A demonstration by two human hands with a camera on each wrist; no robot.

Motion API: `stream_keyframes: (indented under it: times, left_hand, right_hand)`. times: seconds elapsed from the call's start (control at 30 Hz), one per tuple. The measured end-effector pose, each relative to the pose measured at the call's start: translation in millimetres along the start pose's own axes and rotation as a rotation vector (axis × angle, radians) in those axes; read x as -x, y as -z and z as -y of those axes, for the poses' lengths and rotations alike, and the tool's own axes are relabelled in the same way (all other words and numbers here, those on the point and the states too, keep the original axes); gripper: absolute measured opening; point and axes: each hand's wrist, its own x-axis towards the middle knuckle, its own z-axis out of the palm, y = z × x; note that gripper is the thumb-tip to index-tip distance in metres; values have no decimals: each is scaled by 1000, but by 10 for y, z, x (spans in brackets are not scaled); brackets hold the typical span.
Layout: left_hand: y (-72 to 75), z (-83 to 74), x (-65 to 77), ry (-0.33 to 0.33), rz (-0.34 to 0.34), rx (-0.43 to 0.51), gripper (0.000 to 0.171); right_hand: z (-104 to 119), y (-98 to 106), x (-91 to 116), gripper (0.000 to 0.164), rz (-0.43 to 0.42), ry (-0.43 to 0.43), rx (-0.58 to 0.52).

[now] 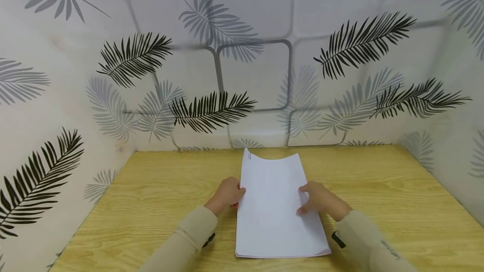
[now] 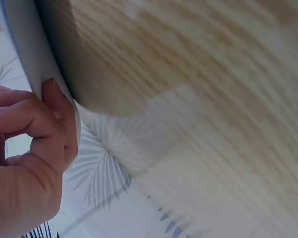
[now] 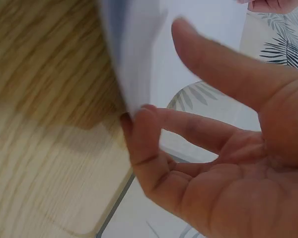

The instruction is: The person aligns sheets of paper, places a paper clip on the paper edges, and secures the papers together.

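Observation:
A stack of white paper sheets lies lengthwise before me, its far edge bowed and its near edge showing several layers. A small paper clip sits at the far left corner. My left hand grips the left edge, thumb on top; its bent fingers show against the sheets' side in the left wrist view. At the right edge is my right hand. In the right wrist view its fingers curl against the paper's edge, while the thumb is lifted apart over the sheet.
The paper is over a yellow wood-grain table. Behind and at both sides hangs a pale curtain printed with black and grey leaves. Black straps show below both sleeves.

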Motion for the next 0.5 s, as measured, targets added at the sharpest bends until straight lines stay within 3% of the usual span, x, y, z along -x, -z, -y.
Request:
stream_keyframes:
  times: [0.13,0.33,0.5]
  left_hand:
    - [-43,22,-40,6,14,-94,33]
    - [-71,53,-92,21,31,-227,16]
    - [-73,80,-131,46,32,-274,16]
  right_hand:
    - [38,-35,4,77,36,-13,35]
    - [59,-54,-14,75,28,-3,88]
    - [63,-67,-45,74,28,2,103]
